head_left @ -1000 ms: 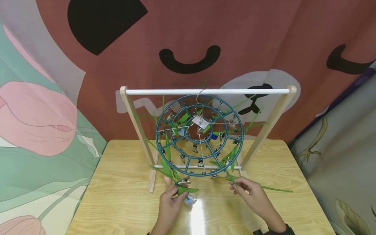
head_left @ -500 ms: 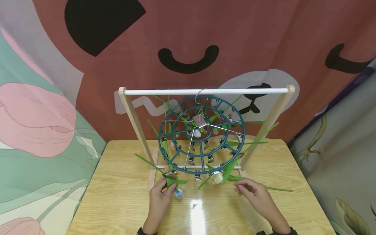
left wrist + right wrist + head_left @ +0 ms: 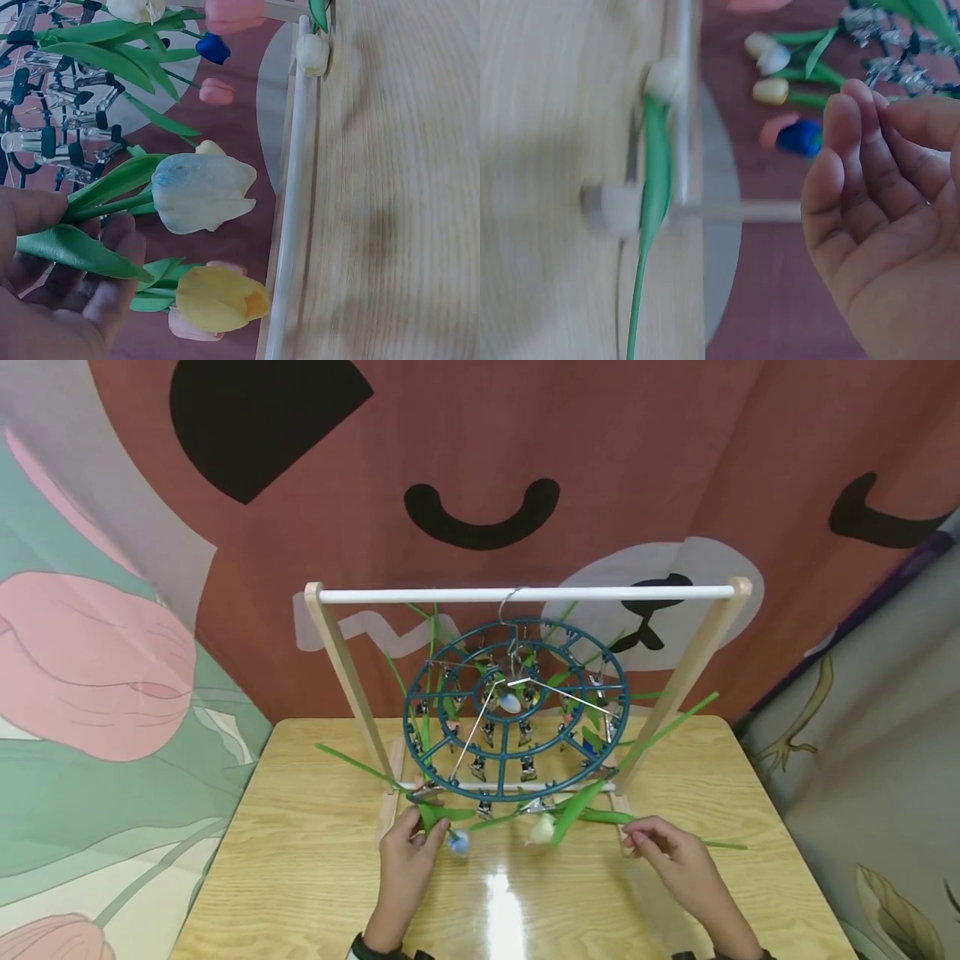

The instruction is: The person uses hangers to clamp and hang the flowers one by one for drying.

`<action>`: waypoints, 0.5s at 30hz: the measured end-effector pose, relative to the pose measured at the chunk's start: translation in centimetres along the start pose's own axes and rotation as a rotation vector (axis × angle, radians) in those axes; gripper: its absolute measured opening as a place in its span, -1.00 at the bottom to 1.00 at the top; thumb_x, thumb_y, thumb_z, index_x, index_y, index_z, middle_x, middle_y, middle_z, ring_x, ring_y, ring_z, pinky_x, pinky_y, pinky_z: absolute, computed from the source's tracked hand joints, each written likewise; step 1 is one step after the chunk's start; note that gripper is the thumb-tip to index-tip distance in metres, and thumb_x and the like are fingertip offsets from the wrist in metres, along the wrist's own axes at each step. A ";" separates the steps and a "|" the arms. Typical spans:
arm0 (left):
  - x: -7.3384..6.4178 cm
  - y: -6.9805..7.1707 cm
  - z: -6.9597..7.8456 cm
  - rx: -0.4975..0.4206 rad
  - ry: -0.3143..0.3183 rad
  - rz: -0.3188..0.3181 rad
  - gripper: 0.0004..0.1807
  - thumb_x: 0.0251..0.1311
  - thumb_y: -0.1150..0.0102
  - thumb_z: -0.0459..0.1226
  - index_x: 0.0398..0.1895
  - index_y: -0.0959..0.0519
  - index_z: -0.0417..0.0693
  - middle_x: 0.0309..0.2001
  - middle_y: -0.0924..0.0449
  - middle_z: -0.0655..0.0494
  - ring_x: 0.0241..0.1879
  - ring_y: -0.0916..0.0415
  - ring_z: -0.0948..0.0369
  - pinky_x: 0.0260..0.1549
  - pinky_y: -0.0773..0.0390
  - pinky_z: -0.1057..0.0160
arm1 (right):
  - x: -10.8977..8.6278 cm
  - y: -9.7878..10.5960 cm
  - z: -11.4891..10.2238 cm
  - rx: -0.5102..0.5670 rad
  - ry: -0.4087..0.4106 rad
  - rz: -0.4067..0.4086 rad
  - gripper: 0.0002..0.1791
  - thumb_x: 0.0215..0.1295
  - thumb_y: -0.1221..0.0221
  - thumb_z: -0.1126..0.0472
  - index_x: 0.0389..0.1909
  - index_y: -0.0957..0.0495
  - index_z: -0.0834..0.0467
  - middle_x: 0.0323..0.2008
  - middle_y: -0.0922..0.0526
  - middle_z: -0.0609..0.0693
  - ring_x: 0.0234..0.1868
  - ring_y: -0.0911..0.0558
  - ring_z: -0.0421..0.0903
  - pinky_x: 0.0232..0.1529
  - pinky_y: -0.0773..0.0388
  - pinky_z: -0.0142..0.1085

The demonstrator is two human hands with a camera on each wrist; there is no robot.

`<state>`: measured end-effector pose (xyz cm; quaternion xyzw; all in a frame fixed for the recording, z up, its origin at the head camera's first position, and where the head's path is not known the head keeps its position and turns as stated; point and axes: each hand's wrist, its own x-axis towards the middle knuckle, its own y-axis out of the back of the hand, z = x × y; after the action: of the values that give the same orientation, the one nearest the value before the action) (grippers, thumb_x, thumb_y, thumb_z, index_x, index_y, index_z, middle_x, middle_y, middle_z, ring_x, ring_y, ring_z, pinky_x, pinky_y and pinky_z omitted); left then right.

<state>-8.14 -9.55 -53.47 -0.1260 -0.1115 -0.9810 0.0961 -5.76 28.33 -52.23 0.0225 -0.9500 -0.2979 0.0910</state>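
A round dark-green clip hanger (image 3: 501, 777) hangs tilted, with several artificial tulips clipped around it. My left hand (image 3: 405, 852) pinches the green stem of a pale blue-and-white tulip (image 3: 202, 193) at the hanger's front left; its leaves spread past the fingers. Beside it in the left wrist view is a yellow tulip (image 3: 223, 298). My right hand (image 3: 675, 864) hovers at the front right with loosely bent fingers, thumb near the fingertips, and nothing shows between them. Close to it, a white tulip with a green stem (image 3: 656, 165) lies on the table.
A wooden stand with a white top bar (image 3: 525, 595) carries the hanger; its feet rest on the wooden table (image 3: 300, 893). Another white tulip (image 3: 542, 828) hangs at the hanger's front. Printed curtains (image 3: 637, 443) enclose the back and sides.
The hanger has rotated and its tilt has changed. My left hand has shifted left and slightly away with the blue-and-white tulip. My right hand has come off a green leaf and moved right.
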 end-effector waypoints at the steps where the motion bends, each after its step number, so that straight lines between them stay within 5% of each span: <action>1: 0.0 0.0 0.0 0.021 -0.008 0.006 -0.66 0.10 -0.40 -0.60 -0.06 -0.68 -0.17 -0.05 -0.76 -0.02 -0.16 -0.74 0.23 -0.25 -0.82 0.30 | 0.0 0.2 0.4 -0.051 -0.019 0.013 -0.87 0.50 -0.17 0.35 -0.09 -0.68 0.16 -0.28 -0.77 -0.08 -0.29 -0.68 -0.36 -0.33 -0.72 -0.42; 4: 0.1 0.0 0.1 0.077 -0.026 0.015 -0.61 0.09 -0.42 -0.58 0.00 -0.65 -0.20 -0.09 -0.77 0.01 -0.18 -0.72 0.27 -0.16 -0.81 0.26 | 0.1 0.8 1.9 -0.233 -0.082 0.044 -0.85 0.46 -0.22 0.33 -0.04 -0.68 0.17 -0.20 -0.77 -0.03 -0.21 -0.68 -0.26 -0.31 -0.72 -0.37; 10: -0.2 0.0 0.2 0.091 -0.010 0.003 -0.59 0.12 -0.41 -0.55 0.04 -0.60 -0.18 -0.19 -0.73 0.14 -0.18 -0.67 0.28 -0.10 -0.77 0.25 | 0.1 2.2 6.2 -0.480 -0.192 -0.031 -0.69 0.35 -0.27 0.38 0.09 -0.61 0.36 0.04 -0.62 0.40 0.01 -0.60 0.37 -0.13 -0.69 0.20; 15: -0.5 -0.1 0.1 0.094 -0.031 -0.006 -0.60 0.13 -0.42 -0.51 0.05 -0.59 -0.20 -0.19 -0.72 0.11 -0.18 -0.68 0.16 -0.13 -0.76 0.28 | 0.2 2.6 9.2 -0.636 -0.198 -0.048 -0.74 0.17 -0.39 0.47 -0.10 -0.67 0.36 -0.12 -0.65 0.39 -0.14 -0.62 0.38 -0.21 -0.63 0.26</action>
<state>-7.69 -9.32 -53.55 -0.1360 -0.1595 -0.9729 0.0973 -7.61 35.62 -58.18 -0.0137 -0.8128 -0.5824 -0.0065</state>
